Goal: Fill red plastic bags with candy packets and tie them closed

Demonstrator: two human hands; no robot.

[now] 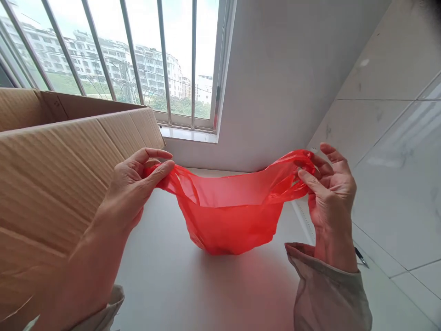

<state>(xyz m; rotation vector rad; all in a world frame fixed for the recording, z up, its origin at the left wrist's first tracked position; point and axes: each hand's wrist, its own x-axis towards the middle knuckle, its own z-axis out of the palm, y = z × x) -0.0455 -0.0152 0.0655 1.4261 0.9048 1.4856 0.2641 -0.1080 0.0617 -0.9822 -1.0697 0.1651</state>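
A thin red plastic bag (234,228) hangs stretched between my two hands, its mouth spread wide and its body above or just touching the white tabletop (179,294); I cannot tell which. My left hand (138,177) pinches one handle between thumb and fingers. On the other side, my right hand (327,179) grips the second handle, with the index finger and thumb at the loop and another finger lifted away. Whatever the bag may hold at its bottom is hidden by its front side.
A large open cardboard box (51,184) stands close on the left, beside my left forearm. Behind it is a barred window (138,59). A grey wall (275,82) rises at the back, and tiles (396,184) cover the right side. A pen (361,256) lies near my right wrist.
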